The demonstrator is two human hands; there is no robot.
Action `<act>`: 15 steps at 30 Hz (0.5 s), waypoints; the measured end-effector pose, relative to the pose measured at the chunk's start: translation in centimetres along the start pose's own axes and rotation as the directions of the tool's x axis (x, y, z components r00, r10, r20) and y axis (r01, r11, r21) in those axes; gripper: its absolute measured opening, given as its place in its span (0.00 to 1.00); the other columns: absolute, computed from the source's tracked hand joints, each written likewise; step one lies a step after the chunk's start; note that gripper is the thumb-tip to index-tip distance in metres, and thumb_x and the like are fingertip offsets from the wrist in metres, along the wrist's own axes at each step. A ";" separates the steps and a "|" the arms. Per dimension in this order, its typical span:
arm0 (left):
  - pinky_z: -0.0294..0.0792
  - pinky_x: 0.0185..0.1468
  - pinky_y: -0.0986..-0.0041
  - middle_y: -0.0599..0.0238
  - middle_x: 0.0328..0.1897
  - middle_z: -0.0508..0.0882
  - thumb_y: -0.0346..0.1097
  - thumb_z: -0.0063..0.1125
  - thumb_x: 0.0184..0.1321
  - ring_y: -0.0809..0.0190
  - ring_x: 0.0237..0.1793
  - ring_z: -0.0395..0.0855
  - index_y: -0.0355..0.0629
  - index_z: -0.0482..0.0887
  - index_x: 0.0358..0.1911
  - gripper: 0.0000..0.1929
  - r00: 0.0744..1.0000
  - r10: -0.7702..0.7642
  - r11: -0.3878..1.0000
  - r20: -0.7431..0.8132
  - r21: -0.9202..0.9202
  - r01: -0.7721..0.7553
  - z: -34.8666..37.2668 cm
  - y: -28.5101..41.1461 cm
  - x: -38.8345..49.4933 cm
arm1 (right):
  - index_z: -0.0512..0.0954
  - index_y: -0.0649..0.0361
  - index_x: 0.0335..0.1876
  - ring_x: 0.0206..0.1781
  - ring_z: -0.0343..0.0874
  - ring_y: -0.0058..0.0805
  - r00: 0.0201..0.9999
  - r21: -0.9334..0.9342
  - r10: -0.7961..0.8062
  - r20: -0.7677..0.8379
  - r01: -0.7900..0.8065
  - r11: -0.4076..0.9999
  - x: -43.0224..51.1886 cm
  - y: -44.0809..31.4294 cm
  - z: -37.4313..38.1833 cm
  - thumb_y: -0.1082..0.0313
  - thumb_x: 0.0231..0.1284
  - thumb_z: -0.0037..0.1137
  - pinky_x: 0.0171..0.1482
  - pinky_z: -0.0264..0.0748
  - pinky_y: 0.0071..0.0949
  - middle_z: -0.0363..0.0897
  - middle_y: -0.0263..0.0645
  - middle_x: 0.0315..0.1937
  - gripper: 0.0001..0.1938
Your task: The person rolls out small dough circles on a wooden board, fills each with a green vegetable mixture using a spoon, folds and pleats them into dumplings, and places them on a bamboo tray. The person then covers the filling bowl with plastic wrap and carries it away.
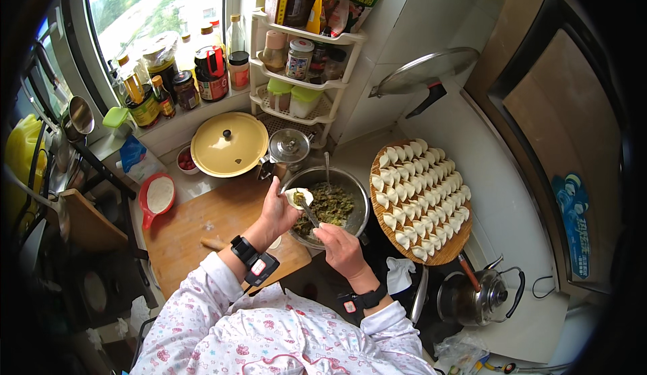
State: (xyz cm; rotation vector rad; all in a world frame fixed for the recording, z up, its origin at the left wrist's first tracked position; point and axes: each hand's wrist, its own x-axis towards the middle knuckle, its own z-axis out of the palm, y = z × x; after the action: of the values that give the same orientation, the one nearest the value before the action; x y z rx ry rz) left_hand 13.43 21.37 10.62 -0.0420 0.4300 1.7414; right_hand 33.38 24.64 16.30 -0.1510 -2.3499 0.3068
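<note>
My left hand (277, 211) holds a round dough wrapper (292, 199) with some filling on it, over the near-left rim of a steel bowl (365, 205). In my right hand (339, 249) is the handle of a metal utensil (310, 214), its far end at the filling on the wrapper. Chopped green-brown filling (333, 207) lies in the bowl, where a spoon (327, 169) also stands leaning on the far rim. Below my left hand, a wooden cutting board (194, 226) bears a short rolling pin (214, 244) and a partly hidden wrapper (275, 243).
Right of the bowl, a round wooden board (441, 260) carries rows of folded dumplings (401, 191). A kettle (467, 299) stands nearer me. Beyond are a yellow lidded pan (230, 145), a glass-lidded pot (289, 146) and a shelf rack (303, 84). A red scoop (146, 218) holds flour.
</note>
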 end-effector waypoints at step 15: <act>0.60 0.67 0.56 0.41 0.61 0.71 0.66 0.31 0.66 0.46 0.61 0.70 0.23 0.64 0.58 0.42 0.990 -0.115 0.990 0.085 -0.071 0.121 0.9 0.4 -2.0 | 0.71 0.67 0.46 0.32 0.83 0.26 0.739 0.661 0.662 -0.122 -0.437 0.610 0.6 0.1 -0.8 0.72 0.70 0.41 0.39 0.80 0.23 0.82 0.41 0.31 0.08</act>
State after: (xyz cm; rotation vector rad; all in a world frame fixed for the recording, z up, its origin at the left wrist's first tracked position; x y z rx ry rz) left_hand 13.66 19.70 12.08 -0.0504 0.2959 1.6359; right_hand 33.50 24.95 17.23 -0.5962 -1.6704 1.2165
